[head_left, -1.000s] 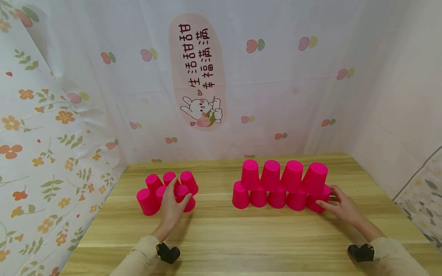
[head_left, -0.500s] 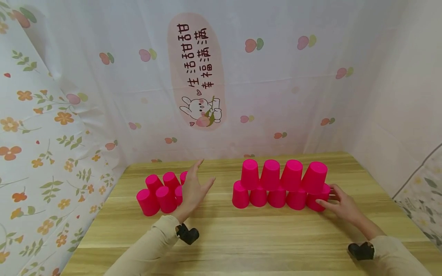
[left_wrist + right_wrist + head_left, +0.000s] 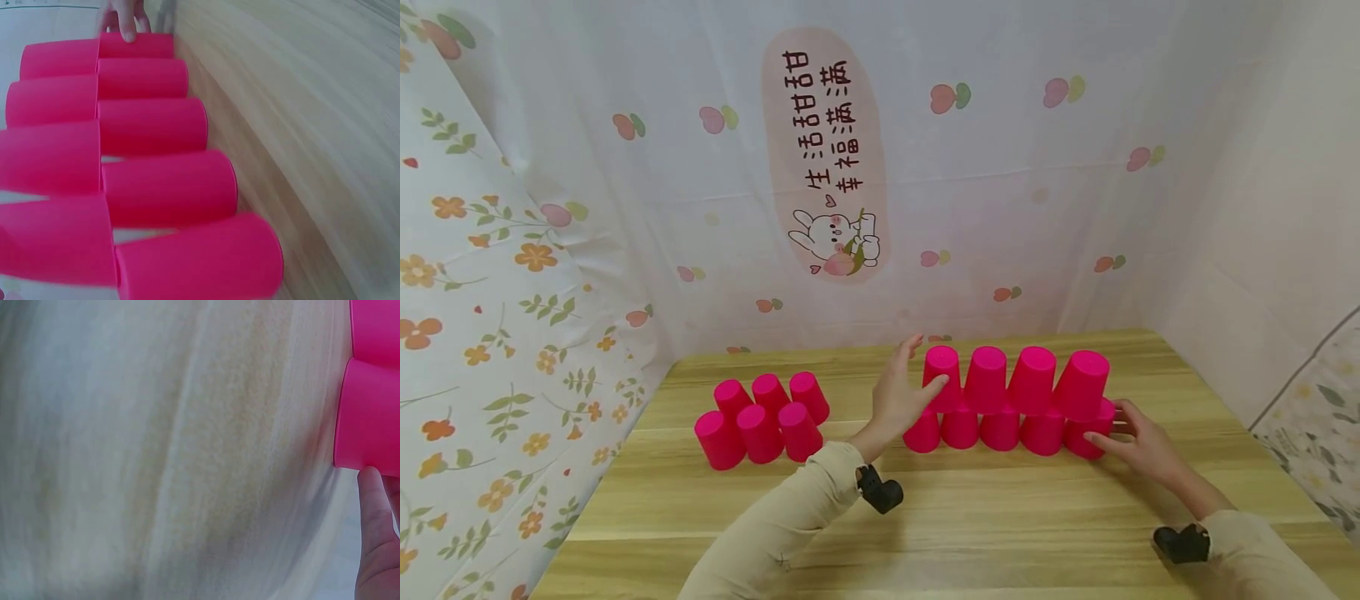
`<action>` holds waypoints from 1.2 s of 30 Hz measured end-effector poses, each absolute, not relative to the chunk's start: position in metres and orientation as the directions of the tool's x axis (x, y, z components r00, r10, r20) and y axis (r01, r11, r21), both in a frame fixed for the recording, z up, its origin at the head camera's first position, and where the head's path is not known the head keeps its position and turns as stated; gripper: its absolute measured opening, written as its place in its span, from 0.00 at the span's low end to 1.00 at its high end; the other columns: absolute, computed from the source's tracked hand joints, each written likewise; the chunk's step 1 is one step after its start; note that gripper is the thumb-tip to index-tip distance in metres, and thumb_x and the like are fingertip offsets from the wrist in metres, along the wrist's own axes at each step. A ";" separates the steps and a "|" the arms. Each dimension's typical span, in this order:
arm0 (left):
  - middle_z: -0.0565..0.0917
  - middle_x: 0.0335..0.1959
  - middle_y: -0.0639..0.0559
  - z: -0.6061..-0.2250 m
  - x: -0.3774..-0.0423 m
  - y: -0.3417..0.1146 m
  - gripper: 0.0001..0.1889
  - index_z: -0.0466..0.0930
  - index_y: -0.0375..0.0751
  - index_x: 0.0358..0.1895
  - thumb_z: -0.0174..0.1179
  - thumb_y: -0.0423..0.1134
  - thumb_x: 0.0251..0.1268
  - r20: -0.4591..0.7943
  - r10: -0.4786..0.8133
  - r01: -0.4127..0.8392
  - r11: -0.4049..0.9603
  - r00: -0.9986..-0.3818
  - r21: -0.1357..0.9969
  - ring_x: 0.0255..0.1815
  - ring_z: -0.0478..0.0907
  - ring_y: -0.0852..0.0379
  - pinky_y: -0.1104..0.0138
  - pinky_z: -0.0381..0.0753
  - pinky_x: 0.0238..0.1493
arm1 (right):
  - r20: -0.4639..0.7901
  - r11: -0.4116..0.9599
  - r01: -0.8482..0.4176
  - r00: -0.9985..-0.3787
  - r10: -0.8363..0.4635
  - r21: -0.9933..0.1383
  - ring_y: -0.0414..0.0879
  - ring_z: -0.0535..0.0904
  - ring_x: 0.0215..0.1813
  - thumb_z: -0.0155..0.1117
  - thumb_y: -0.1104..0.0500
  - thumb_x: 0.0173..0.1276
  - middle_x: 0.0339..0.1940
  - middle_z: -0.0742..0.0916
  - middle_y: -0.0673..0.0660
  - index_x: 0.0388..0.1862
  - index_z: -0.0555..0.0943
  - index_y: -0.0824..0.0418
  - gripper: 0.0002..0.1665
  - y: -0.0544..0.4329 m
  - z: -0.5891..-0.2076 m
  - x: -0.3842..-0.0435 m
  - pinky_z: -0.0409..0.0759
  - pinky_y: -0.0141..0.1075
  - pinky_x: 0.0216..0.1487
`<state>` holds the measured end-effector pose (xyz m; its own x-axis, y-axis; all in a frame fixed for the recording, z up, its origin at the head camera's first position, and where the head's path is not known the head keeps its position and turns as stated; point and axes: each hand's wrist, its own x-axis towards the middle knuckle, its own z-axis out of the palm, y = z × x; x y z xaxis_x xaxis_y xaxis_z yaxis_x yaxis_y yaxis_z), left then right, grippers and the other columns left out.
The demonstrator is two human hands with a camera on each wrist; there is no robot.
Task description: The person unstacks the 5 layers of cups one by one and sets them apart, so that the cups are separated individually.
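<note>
Pink upside-down cups stand on the wooden table in two tiers at the right of the head view. An upper row [image 3: 986,381] rests on a lower row [image 3: 1001,431] of several cups. My left hand [image 3: 895,402] is at the left end, fingers spread, its thumb overlapping the leftmost upper cup [image 3: 944,360]. At the opposite end, my right hand [image 3: 1144,443] grips the rightmost lower cup [image 3: 1082,440], thumb in front and fingers behind. In the right wrist view the thumb [image 3: 377,515] meets that cup's side. The left wrist view looks along both tiers.
Six more would overcount, so several upside-down pink cups [image 3: 760,435] stand in two short rows at the left of the wooden table [image 3: 985,525]. A printed white curtain [image 3: 1015,183] hangs behind the table. Black wrist cameras [image 3: 880,490] sit on both sleeves.
My left hand has left the loose cups on the left and moved right to the tiered cups, holding nothing. My right hand stays at the rightmost lower cup.
</note>
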<state>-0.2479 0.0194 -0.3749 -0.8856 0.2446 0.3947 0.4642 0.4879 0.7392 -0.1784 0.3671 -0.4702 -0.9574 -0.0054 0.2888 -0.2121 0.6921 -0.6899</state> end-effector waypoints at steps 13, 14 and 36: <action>0.72 0.50 0.49 -0.394 -0.248 0.035 0.30 0.63 0.47 0.60 0.63 0.42 0.51 0.334 0.205 0.391 0.395 -0.920 0.831 0.49 0.69 0.52 0.60 0.74 0.40 | 0.266 0.683 -0.192 -0.964 0.003 -0.705 0.63 0.76 0.42 0.66 0.60 0.54 0.44 0.77 0.65 0.50 0.66 0.66 0.27 0.367 -0.470 -0.179 0.76 0.29 0.34; 0.72 0.50 0.49 -0.395 -0.248 0.035 0.30 0.63 0.46 0.60 0.63 0.42 0.51 0.338 0.208 0.395 0.382 -0.918 0.836 0.49 0.69 0.52 0.61 0.74 0.40 | 0.270 0.688 -0.194 -0.963 0.003 -0.700 0.63 0.77 0.41 0.66 0.60 0.54 0.43 0.77 0.65 0.50 0.67 0.66 0.27 0.367 -0.470 -0.179 0.76 0.29 0.34; 0.72 0.51 0.51 -0.396 -0.248 0.026 0.32 0.64 0.47 0.60 0.64 0.42 0.50 0.351 0.178 0.390 0.294 -0.919 0.872 0.49 0.70 0.53 0.67 0.75 0.39 | 0.276 0.693 -0.193 -0.961 0.009 -0.695 0.63 0.77 0.41 0.67 0.60 0.53 0.43 0.78 0.65 0.49 0.67 0.66 0.27 0.366 -0.470 -0.177 0.77 0.30 0.34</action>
<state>-0.2484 0.0265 -0.3960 -0.9192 0.1783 0.3512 0.3903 0.2941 0.8724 -0.1771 0.3660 -0.4699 -0.9612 0.0087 0.2757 -0.1930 0.6931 -0.6946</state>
